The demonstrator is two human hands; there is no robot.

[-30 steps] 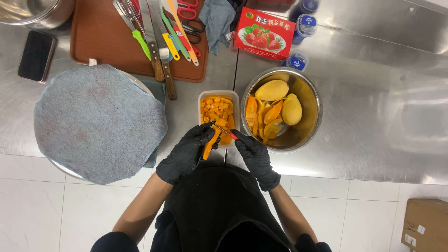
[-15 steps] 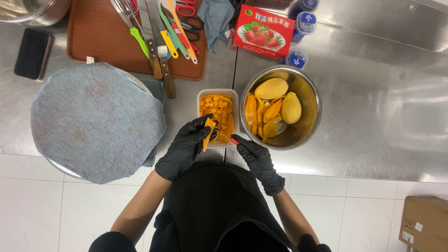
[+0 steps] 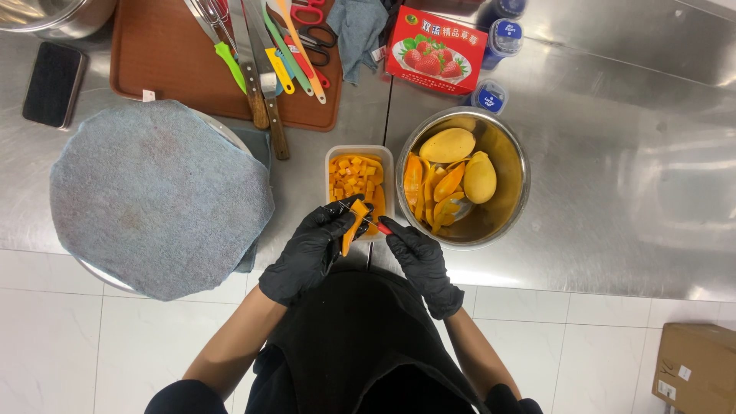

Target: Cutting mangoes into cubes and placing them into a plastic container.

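Both my hands wear black gloves. My left hand (image 3: 305, 253) grips an orange mango slice (image 3: 353, 228) over the near end of a small clear tub (image 3: 383, 157) that holds several mango cubes. My right hand (image 3: 419, 261) holds a small knife with a red handle (image 3: 382, 227), its thin blade laid across the slice. Just right of the tub stands a steel bowl (image 3: 512, 153) with whole mangoes and peeled slices.
A round board under a grey cloth (image 3: 157, 195) lies at the left. Behind it a brown tray (image 3: 161, 69) carries several knives and scissors. A red fruit box (image 3: 435, 50), bottle caps, a phone (image 3: 54, 83) and a cardboard box (image 3: 696, 366) on the floor are also here.
My hands have shifted slightly, keeping the slice over the tub while the knife blade works across it. The view has drifted a little; the other things stay put.
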